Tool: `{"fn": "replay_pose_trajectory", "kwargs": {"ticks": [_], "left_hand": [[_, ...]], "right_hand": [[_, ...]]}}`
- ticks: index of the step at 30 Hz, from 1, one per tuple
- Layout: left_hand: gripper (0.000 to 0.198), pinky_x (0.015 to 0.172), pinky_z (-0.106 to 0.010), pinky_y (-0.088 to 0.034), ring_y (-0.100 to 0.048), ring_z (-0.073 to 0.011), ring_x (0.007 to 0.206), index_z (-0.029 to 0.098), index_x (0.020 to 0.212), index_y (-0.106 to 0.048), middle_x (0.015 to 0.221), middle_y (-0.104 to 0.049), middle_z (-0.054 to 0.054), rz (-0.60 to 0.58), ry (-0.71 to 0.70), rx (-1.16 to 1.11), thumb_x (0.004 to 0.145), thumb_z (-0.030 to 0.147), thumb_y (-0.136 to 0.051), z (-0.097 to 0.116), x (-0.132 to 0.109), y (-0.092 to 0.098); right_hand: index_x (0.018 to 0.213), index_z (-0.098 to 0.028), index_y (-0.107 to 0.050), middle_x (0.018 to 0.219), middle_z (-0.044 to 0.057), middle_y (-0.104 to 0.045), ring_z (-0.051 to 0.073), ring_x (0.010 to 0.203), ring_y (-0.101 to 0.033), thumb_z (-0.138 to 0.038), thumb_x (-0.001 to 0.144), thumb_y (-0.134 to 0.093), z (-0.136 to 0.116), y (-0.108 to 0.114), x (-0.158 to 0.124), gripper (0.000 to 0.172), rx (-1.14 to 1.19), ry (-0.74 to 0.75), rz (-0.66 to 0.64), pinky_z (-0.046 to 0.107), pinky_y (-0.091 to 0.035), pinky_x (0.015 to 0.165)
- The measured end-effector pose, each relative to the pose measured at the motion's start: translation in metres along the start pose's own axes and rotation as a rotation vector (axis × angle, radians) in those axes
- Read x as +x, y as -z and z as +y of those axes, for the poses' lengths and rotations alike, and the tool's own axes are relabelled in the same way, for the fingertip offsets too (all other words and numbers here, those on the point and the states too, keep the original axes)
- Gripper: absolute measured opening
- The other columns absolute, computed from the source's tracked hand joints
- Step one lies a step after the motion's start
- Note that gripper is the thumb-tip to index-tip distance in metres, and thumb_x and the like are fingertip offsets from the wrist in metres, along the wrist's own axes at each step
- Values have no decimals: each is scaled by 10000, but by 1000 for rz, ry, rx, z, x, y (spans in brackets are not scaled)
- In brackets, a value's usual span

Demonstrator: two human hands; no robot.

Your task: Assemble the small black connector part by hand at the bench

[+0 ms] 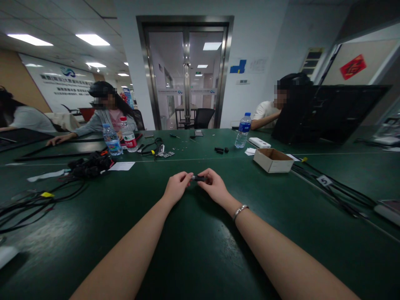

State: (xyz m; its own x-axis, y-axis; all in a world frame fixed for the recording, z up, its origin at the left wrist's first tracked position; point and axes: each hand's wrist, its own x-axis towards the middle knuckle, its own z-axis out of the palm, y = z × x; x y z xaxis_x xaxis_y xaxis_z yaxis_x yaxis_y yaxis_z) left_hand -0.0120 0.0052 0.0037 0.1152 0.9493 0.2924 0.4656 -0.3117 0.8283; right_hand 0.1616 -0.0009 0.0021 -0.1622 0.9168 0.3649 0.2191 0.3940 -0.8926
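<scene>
Between my two hands is a small black cylindrical piece with a silvery left end, held level just over the green table. What exactly it is cannot be made out. My left hand pinches the silvery end between thumb and fingertips. At the dark end, my right hand grips with thumb and curled fingers, hiding part of it. Beyond the hands, several small black pieces lie on the green table.
An open cardboard box stands right, near a water bottle and black cables. To the left are two bottles, a black cable bundle and looped cables. Other people sit across the table; a large black monitor stands at right.
</scene>
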Motion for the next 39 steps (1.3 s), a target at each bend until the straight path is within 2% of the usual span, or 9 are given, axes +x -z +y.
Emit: {"fn": "replay_pose_trajectory", "kwargs": {"ticks": [6,12,17,24,31,36,39], "left_hand": [[270,749,-266,-447,-609,-161,795,201,887,-676,852,-681,-18,28,-114,-86,815,430,-552,-1,3,-2],[212,854,-303,-460,-609,-179,918,217,963,-684,1000,-666,-42,58,-201,-115,815,318,-569,-3,4,-2],[204,822,-295,-476,-604,-182,944,216,965,-683,1011,-650,-47,49,-223,-131,821,286,-557,-1,3,-1],[204,789,-286,-465,-613,-184,875,204,878,-697,925,-678,-42,67,-165,-83,816,341,-560,0,5,0],[252,719,-282,-460,-614,-175,765,191,835,-692,817,-682,-29,53,-87,-46,821,394,-542,-5,5,0],[218,776,-284,-474,-627,-174,830,191,900,-691,907,-692,-42,46,-136,-145,807,350,-574,-7,7,-2],[222,807,-293,-485,-634,-173,862,188,954,-682,952,-691,-49,11,-147,-244,800,318,-586,-7,7,-3]], "right_hand": [[916,-185,-541,681,-37,-531,120,591,-503,-282,694,-635,4,0,1,260,111,-29,-5,241,-388,554],[907,-190,-531,633,-55,-513,112,558,-507,-308,693,-648,0,1,-1,270,150,-71,-28,237,-396,547],[910,-188,-523,624,-57,-507,113,560,-511,-324,698,-654,-3,1,-1,284,176,-110,-50,240,-409,554],[914,-192,-533,633,-57,-508,111,563,-495,-303,704,-654,2,1,0,267,127,-42,-63,235,-379,547],[918,-189,-570,796,-11,-572,116,635,-519,-263,698,-648,0,1,-1,245,31,2,-37,240,-408,575],[916,-188,-553,668,-46,-521,102,547,-507,-295,707,-650,0,1,0,254,118,-42,-53,226,-405,519],[910,-186,-546,630,-46,-529,112,557,-532,-330,717,-654,0,1,0,264,166,-72,-55,223,-425,518]]}}
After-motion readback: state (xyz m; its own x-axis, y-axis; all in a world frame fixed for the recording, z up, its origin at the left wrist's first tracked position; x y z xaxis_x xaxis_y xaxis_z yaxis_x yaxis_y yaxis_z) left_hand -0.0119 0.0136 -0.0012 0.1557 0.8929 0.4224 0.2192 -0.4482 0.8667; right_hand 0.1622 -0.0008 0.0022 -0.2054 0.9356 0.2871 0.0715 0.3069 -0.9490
